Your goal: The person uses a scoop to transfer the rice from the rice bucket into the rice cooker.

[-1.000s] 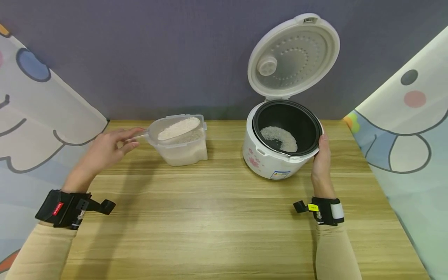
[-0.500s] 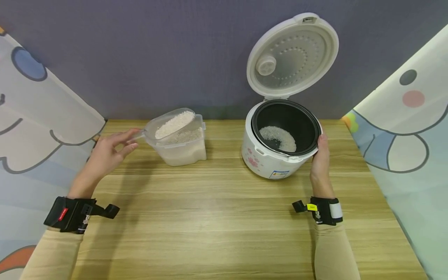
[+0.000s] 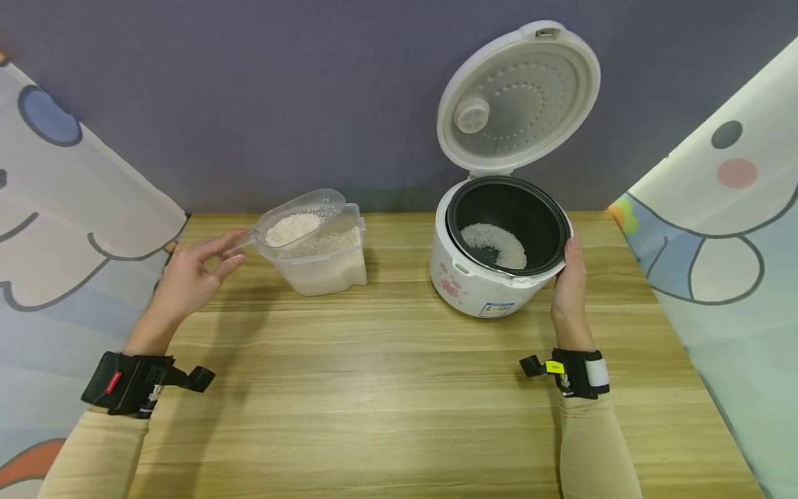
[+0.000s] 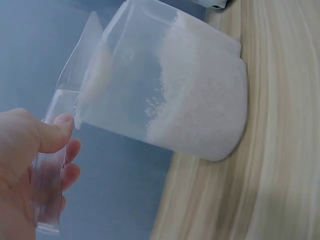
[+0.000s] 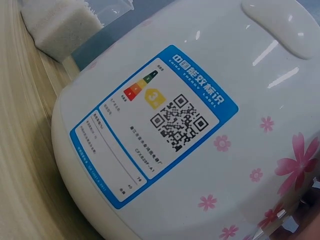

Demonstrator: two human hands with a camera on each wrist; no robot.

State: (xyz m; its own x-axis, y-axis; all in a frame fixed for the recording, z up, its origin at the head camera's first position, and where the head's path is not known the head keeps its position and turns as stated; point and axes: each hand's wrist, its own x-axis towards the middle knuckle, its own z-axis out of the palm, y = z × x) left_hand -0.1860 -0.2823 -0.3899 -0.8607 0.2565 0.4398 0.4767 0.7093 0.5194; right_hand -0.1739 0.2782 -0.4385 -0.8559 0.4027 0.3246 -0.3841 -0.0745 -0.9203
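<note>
My left hand (image 3: 193,274) pinches the handle of a clear plastic scoop (image 4: 47,195) between thumb and fingers. White rice (image 3: 293,227) lies in the scoop, heaped toward the handle end. The scoop is over the open top of a translucent rice container (image 4: 195,85), which stands on the table partly filled with rice. My right hand (image 3: 570,281) rests against the right side of a white rice cooker (image 3: 461,281), near its rim; some of its fingers are hidden behind it. Inside the cooker, a curved patch of rice sits in the black inner pot (image 3: 545,215).
The cooker's lid (image 3: 520,97) stands raised behind the pot, in front of the grey back wall (image 3: 312,104). A wooden table (image 3: 361,388) lies beneath everything. Printed cartoon sheets flank it at the left (image 3: 81,201) and right (image 3: 742,208).
The scoop has risen and shifted slightly left from inside the container, and its rice has slid back toward the handle. My right hand stays at the cooker.
</note>
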